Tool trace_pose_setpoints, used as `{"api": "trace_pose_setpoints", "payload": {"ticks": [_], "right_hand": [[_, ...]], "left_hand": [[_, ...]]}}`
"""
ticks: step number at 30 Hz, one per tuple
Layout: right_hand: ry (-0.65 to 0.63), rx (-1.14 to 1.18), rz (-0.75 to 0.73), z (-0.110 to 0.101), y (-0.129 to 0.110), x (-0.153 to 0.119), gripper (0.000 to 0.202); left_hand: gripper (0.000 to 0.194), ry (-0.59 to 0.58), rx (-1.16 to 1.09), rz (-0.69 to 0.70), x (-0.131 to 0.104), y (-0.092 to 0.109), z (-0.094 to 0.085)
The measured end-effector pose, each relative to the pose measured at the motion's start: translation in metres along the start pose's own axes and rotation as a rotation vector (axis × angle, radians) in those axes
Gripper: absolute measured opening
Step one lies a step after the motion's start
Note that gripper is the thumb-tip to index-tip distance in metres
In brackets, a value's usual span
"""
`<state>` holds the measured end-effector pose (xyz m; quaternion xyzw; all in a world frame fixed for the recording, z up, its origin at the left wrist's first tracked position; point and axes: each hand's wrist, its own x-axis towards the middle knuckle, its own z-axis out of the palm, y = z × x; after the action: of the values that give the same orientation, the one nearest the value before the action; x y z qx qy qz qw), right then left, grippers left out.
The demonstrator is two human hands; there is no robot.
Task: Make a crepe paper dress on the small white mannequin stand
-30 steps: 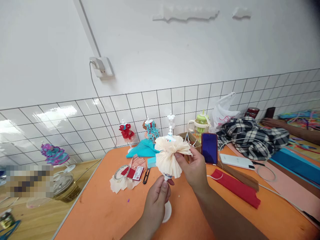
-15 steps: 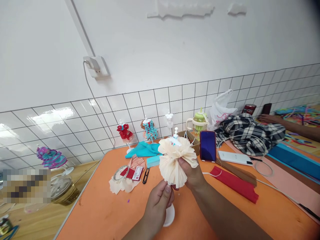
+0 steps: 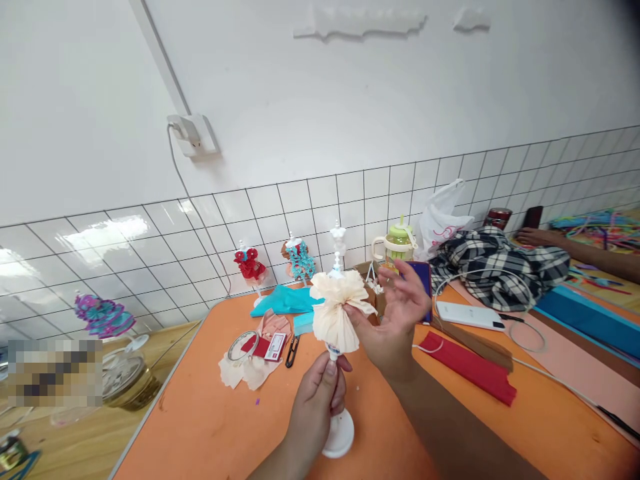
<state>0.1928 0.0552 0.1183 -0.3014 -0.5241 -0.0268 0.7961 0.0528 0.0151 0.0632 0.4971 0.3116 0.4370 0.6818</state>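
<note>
A small white dress-form stand wears a pleated cream crepe-paper dress (image 3: 336, 320). Its round white base (image 3: 340, 435) is just above or on the orange table. My left hand (image 3: 323, 393) is wrapped round the stem below the skirt. Beside the dress, my right hand (image 3: 393, 320) has its fingers spread, with the thumb touching the cream pleats at the waist. Cream paper scraps (image 3: 250, 373), a tape roll (image 3: 243, 347) and black snips (image 3: 293, 351) lie to the left.
Red (image 3: 249, 267), blue-and-brown (image 3: 300, 259) and bare white (image 3: 338, 237) dress forms stand at the back. A green-lidded bottle (image 3: 400, 243), a white phone (image 3: 470, 315) and red paper (image 3: 467, 369) are to the right. Another person's arm (image 3: 590, 253) rests far right.
The cream dress has shifted slightly left and stands more upright. My right hand has opened from its hold on the skirt, fingers spreading upward. More of the stem and base now shows.
</note>
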Motion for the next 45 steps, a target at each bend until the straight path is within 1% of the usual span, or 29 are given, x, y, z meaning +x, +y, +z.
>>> {"api": "trace_pose_setpoints", "payload": {"ticks": [2, 3, 4, 6, 10, 12, 13, 18, 21, 23, 25, 27, 30, 32, 35, 37, 40, 42, 45], "right_hand": [[0.055, -0.142, -0.262, -0.003, 0.001, -0.002, 0.055], [0.057, -0.222, -0.353, -0.004, 0.001, -0.003, 0.048], [0.055, -0.302, -0.411, -0.005, 0.000, -0.004, 0.043], [0.053, -0.436, -0.454, -0.007, -0.002, -0.005, 0.036], [0.030, -0.544, -0.447, -0.011, -0.004, -0.001, 0.021], [-0.011, -0.561, -0.434, -0.013, -0.005, 0.002, 0.013], [-0.037, -0.561, -0.420, -0.013, -0.005, 0.003, 0.012], [-0.177, -0.486, -0.319, -0.013, -0.003, 0.005, 0.026], [-0.303, -0.435, -0.239, -0.013, -0.004, 0.006, 0.037], [-0.343, -0.367, -0.194, -0.015, -0.006, 0.007, 0.043], [-0.330, -0.282, -0.194, -0.017, -0.007, 0.007, 0.040], [-0.315, -0.256, -0.269, -0.019, -0.007, 0.008, 0.032], [-0.371, -0.347, -0.402, -0.023, -0.005, 0.011, 0.034], [-0.425, -0.395, -0.432, -0.025, -0.004, 0.016, 0.032], [-0.433, -0.400, -0.416, -0.027, -0.003, 0.021, 0.018], [-0.429, -0.387, -0.375, -0.026, -0.004, 0.022, 0.011], [-0.451, -0.371, -0.276, -0.023, -0.008, 0.020, 0.009], [-0.435, -0.361, -0.230, -0.021, -0.010, 0.017, 0.009], [-0.402, -0.326, -0.259, -0.021, -0.013, 0.014, 0.012]], "left_hand": [[0.037, -0.020, -0.005, -0.010, -0.001, -0.001, 0.000], [0.037, -0.026, -0.008, -0.013, -0.001, -0.002, 0.001], [0.037, -0.032, -0.010, -0.015, -0.002, -0.003, 0.001], [0.036, -0.039, -0.009, -0.013, -0.002, -0.005, 0.001], [0.035, -0.034, 0.004, 0.005, -0.003, -0.004, 0.001], [0.035, -0.029, 0.003, -0.002, -0.003, -0.003, 0.001], [0.035, -0.024, 0.001, -0.009, -0.003, -0.002, 0.001], [0.037, 0.016, 0.009, -0.016, -0.001, 0.002, 0.000], [0.036, -0.003, -0.024, -0.036, 0.000, 0.002, -0.001], [0.035, -0.018, -0.047, -0.040, 0.000, 0.002, -0.002], [0.034, -0.022, -0.047, -0.030, 0.000, 0.002, -0.003], [0.035, -0.013, -0.025, -0.018, 0.000, 0.004, -0.004], [0.034, 0.025, 0.049, 0.008, 0.001, 0.007, -0.004], [0.034, 0.041, 0.105, 0.022, 0.002, 0.008, -0.005], [0.034, 0.039, 0.165, 0.028, 0.002, 0.008, -0.005], [0.035, 0.036, 0.214, 0.031, 0.002, 0.009, -0.004], [0.036, 0.046, 0.277, 0.034, 0.001, 0.010, 0.000], [0.036, 0.047, 0.268, 0.026, 0.001, 0.011, 0.001], [0.035, 0.037, 0.172, -0.007, 0.002, 0.010, 0.000]]}}
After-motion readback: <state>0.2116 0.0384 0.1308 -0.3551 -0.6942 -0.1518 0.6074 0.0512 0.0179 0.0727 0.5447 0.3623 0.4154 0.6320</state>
